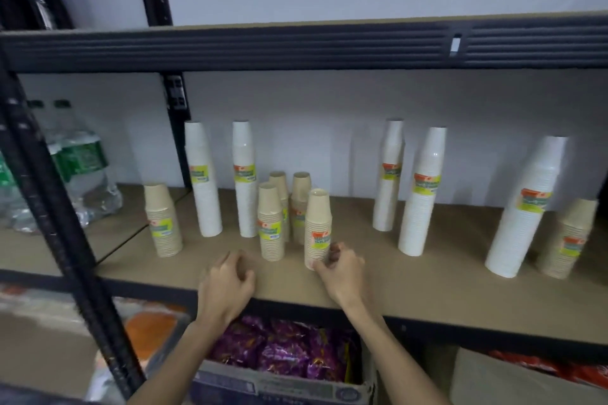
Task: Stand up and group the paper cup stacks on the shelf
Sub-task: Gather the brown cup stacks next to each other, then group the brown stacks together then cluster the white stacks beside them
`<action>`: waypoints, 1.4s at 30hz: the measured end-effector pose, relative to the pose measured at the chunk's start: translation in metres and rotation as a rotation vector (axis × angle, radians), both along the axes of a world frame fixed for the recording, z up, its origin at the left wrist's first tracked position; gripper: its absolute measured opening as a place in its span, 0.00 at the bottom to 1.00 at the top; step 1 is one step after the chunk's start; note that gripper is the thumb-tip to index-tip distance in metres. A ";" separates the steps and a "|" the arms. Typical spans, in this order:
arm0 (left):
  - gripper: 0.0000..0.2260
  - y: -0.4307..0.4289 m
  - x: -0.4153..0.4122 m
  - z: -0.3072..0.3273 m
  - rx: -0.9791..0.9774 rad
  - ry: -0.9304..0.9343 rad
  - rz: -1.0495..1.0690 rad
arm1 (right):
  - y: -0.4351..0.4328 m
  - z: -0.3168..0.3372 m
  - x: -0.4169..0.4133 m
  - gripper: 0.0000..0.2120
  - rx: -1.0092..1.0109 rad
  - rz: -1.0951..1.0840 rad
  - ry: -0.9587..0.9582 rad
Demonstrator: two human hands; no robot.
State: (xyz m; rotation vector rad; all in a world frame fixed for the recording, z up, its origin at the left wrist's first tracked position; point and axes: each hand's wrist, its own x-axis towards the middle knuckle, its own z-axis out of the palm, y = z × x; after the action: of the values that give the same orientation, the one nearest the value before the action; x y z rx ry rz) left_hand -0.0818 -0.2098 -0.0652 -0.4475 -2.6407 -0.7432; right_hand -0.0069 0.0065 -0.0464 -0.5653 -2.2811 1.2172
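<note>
At lower centre of the frame, the right hand (342, 268) wraps its fingers (335, 248) around the base of a short tan cup stack (316, 228) standing upright on the brown shelf (411, 286). The left hand (227, 283) hovers just left of it, fingers loosely curled, holding nothing. Three more tan stacks (270, 222) cluster just behind; tall white stacks (202, 179) stand upright further left and right.

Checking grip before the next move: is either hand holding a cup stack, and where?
The right hand grips the short brown cup stack at its base, right side. The left hand holds nothing.
</note>
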 end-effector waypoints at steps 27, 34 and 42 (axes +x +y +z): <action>0.22 -0.010 -0.015 0.000 -0.141 -0.066 0.030 | -0.036 0.003 -0.038 0.27 0.057 -0.081 -0.076; 0.18 -0.013 -0.014 0.000 -0.080 -0.040 -0.006 | -0.038 0.005 -0.036 0.29 0.077 -0.086 -0.120; 0.06 -0.079 -0.030 -0.007 0.237 0.102 0.268 | -0.076 -0.003 -0.013 0.17 0.068 0.201 0.019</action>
State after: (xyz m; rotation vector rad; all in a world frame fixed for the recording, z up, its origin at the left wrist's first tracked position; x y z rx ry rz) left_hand -0.1114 -0.2885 -0.0720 -0.0622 -2.4144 -0.9030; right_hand -0.0201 -0.0691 -0.0494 -0.3041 -2.3985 1.2252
